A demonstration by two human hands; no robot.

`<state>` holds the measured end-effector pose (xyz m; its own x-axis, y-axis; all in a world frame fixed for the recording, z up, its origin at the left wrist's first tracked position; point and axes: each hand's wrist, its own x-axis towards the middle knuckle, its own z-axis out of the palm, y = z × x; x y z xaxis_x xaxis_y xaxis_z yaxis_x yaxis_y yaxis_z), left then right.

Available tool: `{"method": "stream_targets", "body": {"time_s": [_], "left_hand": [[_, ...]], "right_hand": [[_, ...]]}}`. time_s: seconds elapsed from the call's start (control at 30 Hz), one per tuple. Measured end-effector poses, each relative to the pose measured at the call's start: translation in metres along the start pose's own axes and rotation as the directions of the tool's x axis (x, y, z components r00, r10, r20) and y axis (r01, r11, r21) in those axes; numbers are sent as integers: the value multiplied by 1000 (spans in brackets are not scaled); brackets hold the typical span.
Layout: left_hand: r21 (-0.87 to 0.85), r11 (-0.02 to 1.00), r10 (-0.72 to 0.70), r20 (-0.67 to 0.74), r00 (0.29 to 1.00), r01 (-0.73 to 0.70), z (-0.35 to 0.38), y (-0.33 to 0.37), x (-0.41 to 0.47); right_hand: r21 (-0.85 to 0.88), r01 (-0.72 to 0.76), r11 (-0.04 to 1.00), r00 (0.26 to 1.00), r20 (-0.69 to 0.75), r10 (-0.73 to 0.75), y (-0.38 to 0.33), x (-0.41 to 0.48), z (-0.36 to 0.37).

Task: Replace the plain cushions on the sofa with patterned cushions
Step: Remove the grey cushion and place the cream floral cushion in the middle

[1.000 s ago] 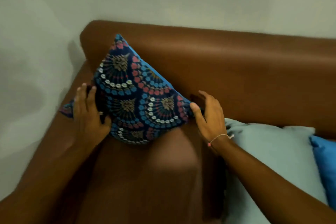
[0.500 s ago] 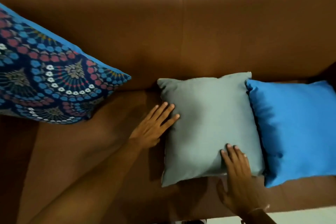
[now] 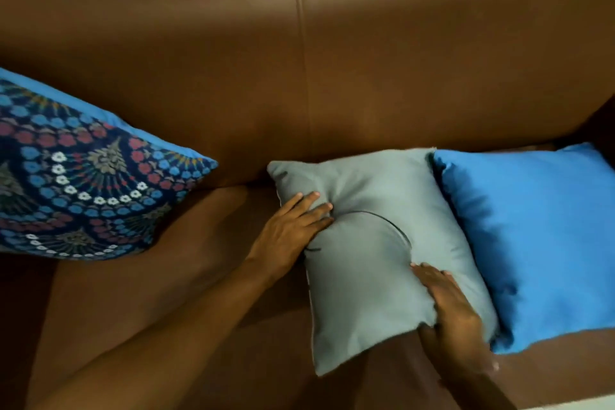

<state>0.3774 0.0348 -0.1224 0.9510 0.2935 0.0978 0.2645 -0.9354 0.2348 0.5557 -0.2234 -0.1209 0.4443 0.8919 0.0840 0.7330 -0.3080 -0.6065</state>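
- Brown leather-like upholstery is filling most of the view: the sofa (image 3: 366, 53) is showing a smooth, slightly glossy backrest with one vertical seam, and a strip of pale wall is peeking over its top edge.
- One patterned cushion (image 3: 76, 190) is already leaning against the backrest at the left end, so that part of the swap is looking done; its cover is carrying dense fan motifs in navy, blue, red and white, with a plain blue edge.
- Two plain cushions are remaining on the seat, which suggests the task is roughly a third along at best.
- The grey cushion (image 3: 372, 263) is lying near the middle, soft and matte, and is creasing deeply where it is being squeezed.
- The left hand (image 3: 293, 230) is pressing into its left edge, fingers bunching the fabric, while the right hand (image 3: 456, 319) is clamping its lower right corner.
- The blue cushion (image 3: 532, 240) is sitting just beside the grey one, touching it, square, plump and untouched.
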Motion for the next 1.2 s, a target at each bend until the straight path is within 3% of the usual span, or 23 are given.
{"method": "stream_targets", "body": {"time_s": [0.13,0.23,0.3,0.37,0.5,0.6,0.77,0.93,1.03,1.13,1.2], "left_hand": [[-158,986,-68,-136,988,46,-57,1,-8],[-161,980,-158,-258,953,119,-100,-1,-17],[-304,938,-269,-334,903,167,-127,-2,-18],[-443,859,-413,-307,857,255,-153,-11,-12],[-331,823,-529,-156,834,461,-174,-53,20],[-300,749,-628,-38,778,590,-167,-85,40],[-276,700,-693,-38,720,659,-136,-106,53],[-341,690,-702,-102,705,638,-132,-97,51],[-374,740,-670,-339,661,558,-134,-70,49],[-258,852,-513,-589,625,456,-133,-24,54],[-132,939,-329,-620,712,319,-120,19,69]], "right_hand": [[75,113,991,985,-136,-102,-25,25,-54],[-50,76,996,972,-219,-85,-53,61,-83],[-129,43,991,966,-247,-74,-72,93,-93],[-122,47,991,966,-247,-76,-94,135,-100],[-75,94,993,974,-199,-107,-105,230,-85],[-45,51,998,983,-175,-58,-98,283,-54],[-62,-89,994,976,-202,74,-83,307,-12],[-47,-87,995,984,-157,79,-71,298,-18],[63,-53,997,969,-238,67,-61,281,-45],[106,22,994,949,-316,13,-34,246,-86],[74,39,997,943,-333,-12,-3,215,-116]]}}
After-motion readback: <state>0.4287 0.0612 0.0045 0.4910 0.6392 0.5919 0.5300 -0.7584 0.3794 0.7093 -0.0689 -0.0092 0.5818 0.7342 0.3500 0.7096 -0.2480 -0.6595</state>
